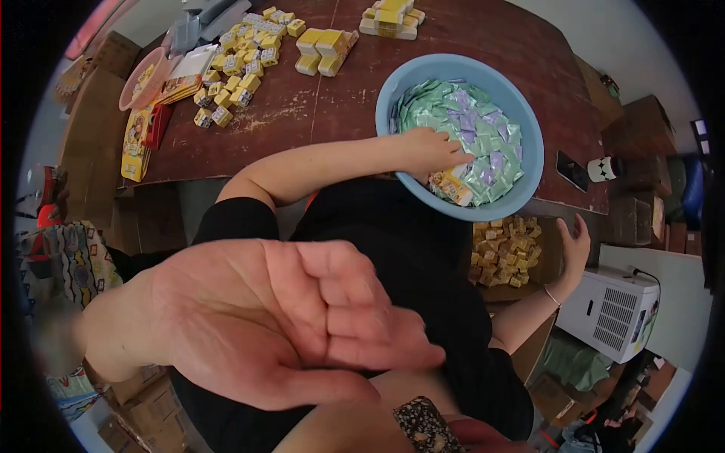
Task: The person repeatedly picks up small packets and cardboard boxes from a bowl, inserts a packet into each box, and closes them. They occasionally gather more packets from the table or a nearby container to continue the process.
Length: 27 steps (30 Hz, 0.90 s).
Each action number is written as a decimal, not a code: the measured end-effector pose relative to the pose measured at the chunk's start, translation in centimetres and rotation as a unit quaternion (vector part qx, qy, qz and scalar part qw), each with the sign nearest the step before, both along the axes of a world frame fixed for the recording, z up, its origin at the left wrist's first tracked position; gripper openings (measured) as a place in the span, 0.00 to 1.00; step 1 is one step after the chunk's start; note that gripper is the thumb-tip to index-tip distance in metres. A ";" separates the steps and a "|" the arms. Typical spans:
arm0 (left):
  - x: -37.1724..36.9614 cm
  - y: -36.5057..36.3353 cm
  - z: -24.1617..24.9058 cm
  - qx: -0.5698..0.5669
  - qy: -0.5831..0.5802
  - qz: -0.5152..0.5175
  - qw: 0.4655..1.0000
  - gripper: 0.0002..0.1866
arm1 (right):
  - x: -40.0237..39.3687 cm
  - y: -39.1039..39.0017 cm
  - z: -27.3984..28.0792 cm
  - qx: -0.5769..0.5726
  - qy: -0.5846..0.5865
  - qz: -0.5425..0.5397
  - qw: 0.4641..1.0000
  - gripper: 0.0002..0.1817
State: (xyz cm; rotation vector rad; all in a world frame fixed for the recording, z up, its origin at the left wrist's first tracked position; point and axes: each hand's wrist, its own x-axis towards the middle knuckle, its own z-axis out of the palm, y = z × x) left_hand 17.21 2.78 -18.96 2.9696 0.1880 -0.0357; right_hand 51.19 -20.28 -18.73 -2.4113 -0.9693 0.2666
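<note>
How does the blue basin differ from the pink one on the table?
The blue basin brims with green and purple packets, and a hand reaches into it; the pink basin at the table's far corner is untouched, its contents unclear. Both are round tubs.

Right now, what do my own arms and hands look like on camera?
Only your left hand shows, close to the lens: bare, no glove or ring. Its wrist is blurred, so any sleeve or band is unclear. The black-sleeved arms ahead belong to a co-worker.
</note>
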 end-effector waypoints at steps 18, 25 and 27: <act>1.8 0.0 4.4 -0.705 -0.209 0.083 0.673 0.23 | -16.9 11.7 0.6 0.377 0.575 0.336 0.644 0.44; 2.7 -0.9 4.4 -0.147 -0.487 0.080 0.857 0.23 | -17.5 12.7 1.0 0.425 0.586 0.259 0.639 0.39; 3.1 -1.3 6.0 -0.033 -0.542 0.085 0.835 0.24 | -17.8 12.3 1.5 0.417 0.530 0.208 0.709 0.30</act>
